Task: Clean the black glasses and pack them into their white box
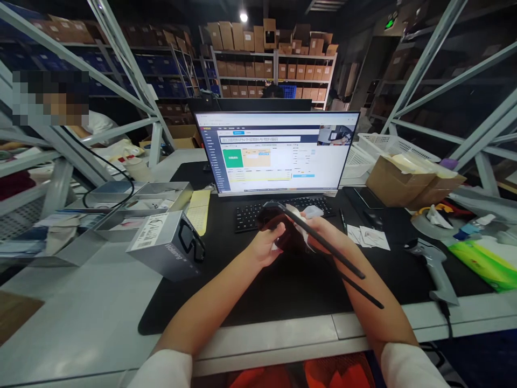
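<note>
A pair of black glasses with dark lenses and long black temples is held up above the desk mat, its temples pointing back over my right forearm. My left hand grips one side of the front frame, thumb on top. My right hand is closed at the other side, with a crumpled white cloth or tissue between it and the lens. Its fingertips are partly hidden. To the left stands a grey box with a glasses picture on its side and a white label.
Behind my hands are a keyboard and a lit monitor. A barcode scanner, white paper slips, a green pack and a cardboard box lie right. Grey trays stand left; a person is beyond.
</note>
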